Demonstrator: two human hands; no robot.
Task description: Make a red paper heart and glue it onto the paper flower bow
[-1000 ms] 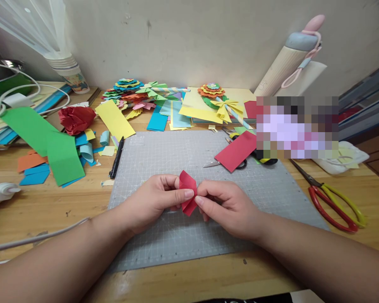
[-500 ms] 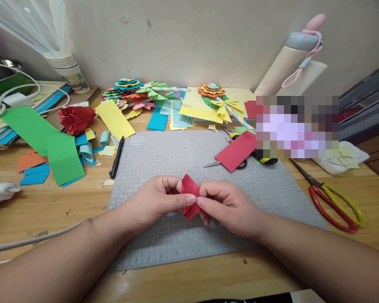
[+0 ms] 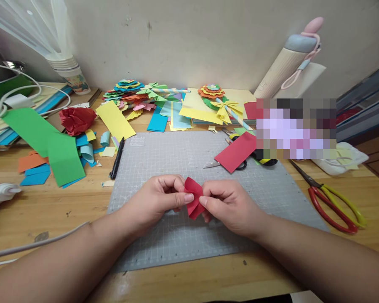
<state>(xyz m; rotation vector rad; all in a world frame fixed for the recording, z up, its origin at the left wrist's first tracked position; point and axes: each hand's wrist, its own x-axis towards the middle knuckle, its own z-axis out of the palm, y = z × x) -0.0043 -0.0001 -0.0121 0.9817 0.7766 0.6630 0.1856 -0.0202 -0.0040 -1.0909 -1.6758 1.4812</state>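
Observation:
A small piece of folded red paper [image 3: 194,204] is held above the grey cutting mat [image 3: 158,240]. My left hand [image 3: 166,193] pinches its left side, thumb on the near face and fingers behind. From the right, my right hand [image 3: 229,206] grips the other edge between thumb and curled fingers. The paper flares at top and bottom and is creased in the middle. Beyond my hands, a flat red paper strip [image 3: 235,152] rests over small scissors [image 3: 211,165] on the mat.
Red-and-yellow-handled scissors [image 3: 333,206] lie at the right. A black pen [image 3: 116,160] borders the mat's left edge. Green paper [image 3: 66,160], a crumpled red paper flower [image 3: 77,120] and scraps are at left. Layered paper flowers [image 3: 211,91] and a bottle [image 3: 282,69] stand along the wall.
Both hands stay pinched on the red paper, which has shifted slightly right and turned a little. My left thumb has drawn back a bit from my right thumb.

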